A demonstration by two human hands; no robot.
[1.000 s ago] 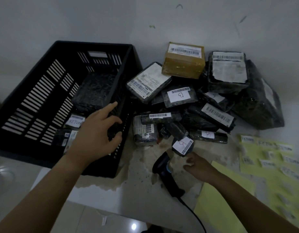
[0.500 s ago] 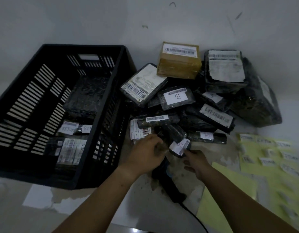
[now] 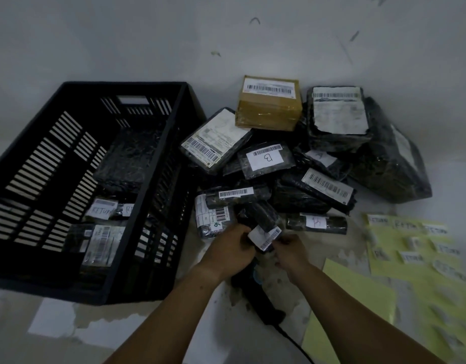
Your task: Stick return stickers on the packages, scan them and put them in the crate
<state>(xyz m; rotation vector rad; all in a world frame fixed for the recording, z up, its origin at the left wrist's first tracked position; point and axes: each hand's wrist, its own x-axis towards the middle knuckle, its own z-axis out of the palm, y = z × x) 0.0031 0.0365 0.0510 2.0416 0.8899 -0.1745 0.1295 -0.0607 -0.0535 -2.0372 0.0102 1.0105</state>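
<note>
A small black wrapped package (image 3: 263,222) with a white barcode label on its near end lies at the front of the pile. My left hand (image 3: 230,249) grips its near end from the left, and my right hand (image 3: 288,249) pinches it from the right. Behind it is a heap of black packages (image 3: 315,190) and one brown box (image 3: 268,106). The black slotted crate (image 3: 56,164) on the left holds several packages, two with "RETURN" stickers. The black scanner (image 3: 252,292) lies on the table under my hands. Yellow sheets with return stickers (image 3: 415,240) lie at the right.
A white wall stands right behind the pile and the crate. The scanner's cable runs toward the near table edge. A plain yellow sheet (image 3: 357,306) lies beside my right forearm.
My left hand left the crate's rim and came right to the small labelled package. My right hand moved up to it too, and both now hold it.
</note>
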